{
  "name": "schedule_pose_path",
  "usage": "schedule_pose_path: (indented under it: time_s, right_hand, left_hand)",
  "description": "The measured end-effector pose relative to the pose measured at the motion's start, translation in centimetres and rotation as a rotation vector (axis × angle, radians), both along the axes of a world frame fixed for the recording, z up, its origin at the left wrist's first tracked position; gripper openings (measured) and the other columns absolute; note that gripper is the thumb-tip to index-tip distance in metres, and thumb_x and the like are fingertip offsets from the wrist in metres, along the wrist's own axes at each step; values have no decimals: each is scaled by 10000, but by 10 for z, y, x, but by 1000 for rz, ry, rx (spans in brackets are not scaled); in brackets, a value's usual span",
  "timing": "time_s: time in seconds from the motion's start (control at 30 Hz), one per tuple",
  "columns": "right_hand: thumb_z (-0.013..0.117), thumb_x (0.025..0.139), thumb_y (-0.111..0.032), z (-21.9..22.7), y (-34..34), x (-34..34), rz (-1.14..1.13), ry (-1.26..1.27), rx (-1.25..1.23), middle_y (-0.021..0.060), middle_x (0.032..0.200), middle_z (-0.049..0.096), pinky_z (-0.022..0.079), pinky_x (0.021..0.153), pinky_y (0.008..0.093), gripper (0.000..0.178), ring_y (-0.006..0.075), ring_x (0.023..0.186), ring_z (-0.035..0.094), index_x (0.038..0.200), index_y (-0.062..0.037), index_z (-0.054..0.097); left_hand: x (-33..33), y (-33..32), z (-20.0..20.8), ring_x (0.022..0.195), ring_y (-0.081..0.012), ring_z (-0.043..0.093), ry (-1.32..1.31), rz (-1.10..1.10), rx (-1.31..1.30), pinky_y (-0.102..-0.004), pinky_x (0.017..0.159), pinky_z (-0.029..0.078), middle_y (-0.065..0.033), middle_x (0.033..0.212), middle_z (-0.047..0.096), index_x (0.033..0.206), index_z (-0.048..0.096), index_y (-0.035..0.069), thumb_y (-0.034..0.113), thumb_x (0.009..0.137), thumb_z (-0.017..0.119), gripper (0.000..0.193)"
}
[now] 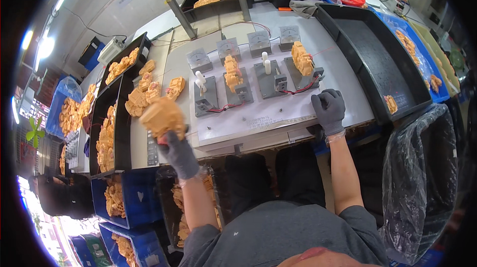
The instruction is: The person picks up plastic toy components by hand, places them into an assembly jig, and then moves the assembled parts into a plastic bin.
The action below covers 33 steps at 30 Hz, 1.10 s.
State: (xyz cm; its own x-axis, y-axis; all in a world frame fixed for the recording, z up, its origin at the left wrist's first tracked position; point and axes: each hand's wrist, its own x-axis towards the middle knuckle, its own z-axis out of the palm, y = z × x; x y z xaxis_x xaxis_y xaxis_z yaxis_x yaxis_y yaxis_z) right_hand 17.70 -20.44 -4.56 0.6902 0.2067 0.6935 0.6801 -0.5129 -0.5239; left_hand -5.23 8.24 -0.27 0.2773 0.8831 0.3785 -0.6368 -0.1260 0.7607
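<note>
My left hand (180, 155), in a dark grey glove, is closed on a tan plastic part (162, 117), which is blurred and held above the bench left of the test board. My right hand (330, 110), gloved alike, rests as a fist by the front right of the white test board (268, 113); nothing shows in its fingers. Two more tan parts stand on the board's grey stands, one in the middle (232, 74) and one on the right (302, 59). White-tipped pegs (200, 81) rise from the other stands. Behind them stand several dial meters (228, 48).
Loose tan parts (144, 93) lie left of the board, beside a black tray (122, 135) of more parts. At right, a large black tray (365, 43) holds one part (391, 104). A plastic-lined bin (417, 167) stands below it. Metal posts (171, 3) rise behind the meters.
</note>
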Motion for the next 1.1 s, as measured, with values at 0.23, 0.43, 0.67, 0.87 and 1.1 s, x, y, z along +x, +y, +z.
schedule_pose_path:
  time_s: [0.23, 0.43, 0.67, 0.87, 1.1]
  right_hand:
    - [674, 706, -163, -2, 0, -2, 19, 48, -16, 74, 671, 578, 442, 613, 370, 153, 263, 690, 546, 617, -55, 610]
    - [682, 704, -159, -22, -6, 11, 56, 59, -54, 71, 740, 588, 450, 640, 364, 117, 263, 737, 550, 669, -66, 622]
    - [663, 721, -170, -41, -24, 20, 275, 114, -191, 74, 1000, 563, 453, 796, 358, 328, 276, 906, 548, 1024, -92, 565]
    - [668, 741, -103, -26, -37, 39, 614, 485, 126, 88, 993, 611, 493, 776, 304, 316, 198, 910, 605, 1038, -30, 589]
    - [595, 857, -122, 52, -33, 68, 409, 697, 85, 26, 827, 621, 461, 616, 229, 250, 72, 701, 559, 1058, 27, 598]
  left_hand:
    - [61, -104, -4, 872, -120, 591, 594, -258, 651, -279, 742, 486, -54, 921, 625, 976, 562, 25, 93, 666, 737, 363]
    - [121, -158, -18, 855, -185, 599, 417, -735, 407, -292, 768, 472, -89, 944, 599, 914, 561, 37, 96, 620, 737, 347]
    - [169, -169, -12, 1150, -295, 459, 266, -616, 672, -380, 951, 381, -174, 1253, 434, 885, 578, 28, 127, 572, 754, 372]
    - [178, -175, -17, 1239, -333, 384, 239, -671, 733, -420, 1006, 328, -191, 1338, 374, 884, 607, 37, 135, 573, 745, 354]
    - [183, -178, -22, 1259, -340, 363, 216, -831, 651, -404, 1003, 324, -206, 1349, 369, 877, 609, 54, 123, 569, 705, 331]
